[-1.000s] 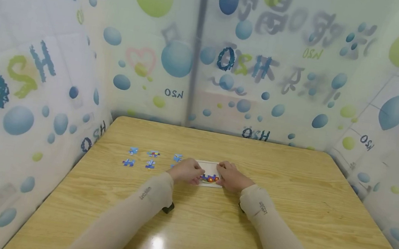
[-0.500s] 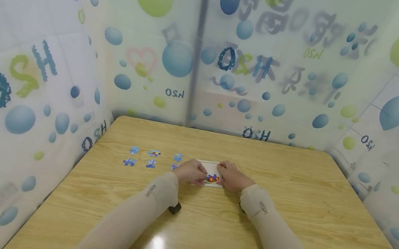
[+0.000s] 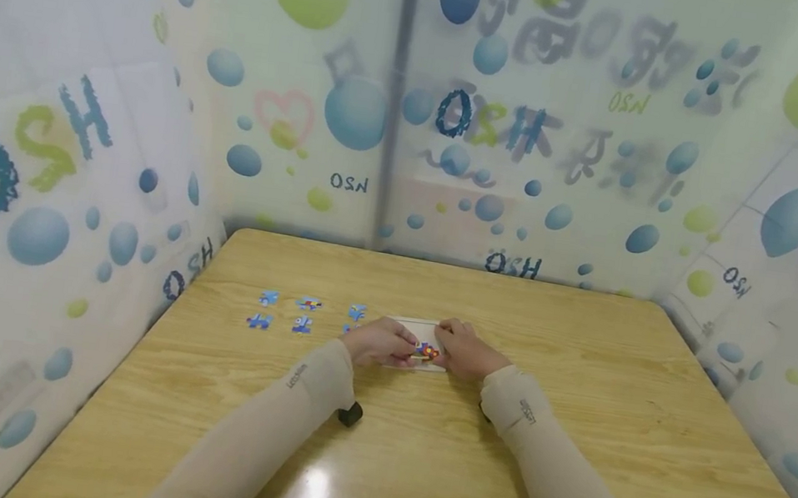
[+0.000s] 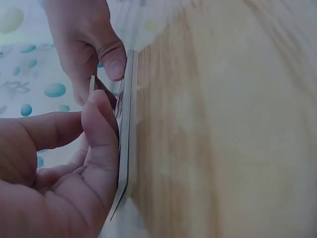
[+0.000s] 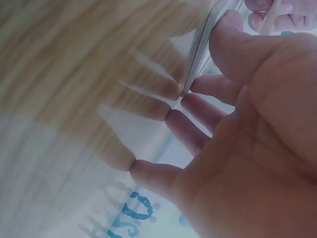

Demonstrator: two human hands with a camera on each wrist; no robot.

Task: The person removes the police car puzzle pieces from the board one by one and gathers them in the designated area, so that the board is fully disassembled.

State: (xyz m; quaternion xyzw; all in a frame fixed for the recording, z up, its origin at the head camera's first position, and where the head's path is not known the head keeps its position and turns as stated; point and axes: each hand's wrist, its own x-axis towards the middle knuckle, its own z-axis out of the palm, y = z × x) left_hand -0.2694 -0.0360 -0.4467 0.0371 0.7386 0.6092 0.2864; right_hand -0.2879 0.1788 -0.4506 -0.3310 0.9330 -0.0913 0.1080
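A shallow white puzzle tray [image 3: 406,319] lies flat on the table, with a few coloured jigsaw pieces [image 3: 429,353] at its near right part. My left hand [image 3: 381,342] pinches a thin jigsaw piece [image 4: 92,83] between thumb and finger; the left wrist view shows it edge-on, tilted up above the tray. Other left fingers lie low along the tray's near side. At the right end my right hand [image 3: 469,352] holds the tray, its thumb at the near edge. In the right wrist view its fingertips [image 5: 143,168] are spread and touch the tabletop.
To the left of the tray, several loose blue jigsaw pieces [image 3: 301,324] lie in two rows; the nearest one is partly hidden by my left hand. The wooden table [image 3: 585,332] reaches back to walls [image 3: 310,119] printed with bubbles.
My left hand moves slightly right over the tray, and the piece in its fingers comes near the coloured pieces there. The right hand stays in place.
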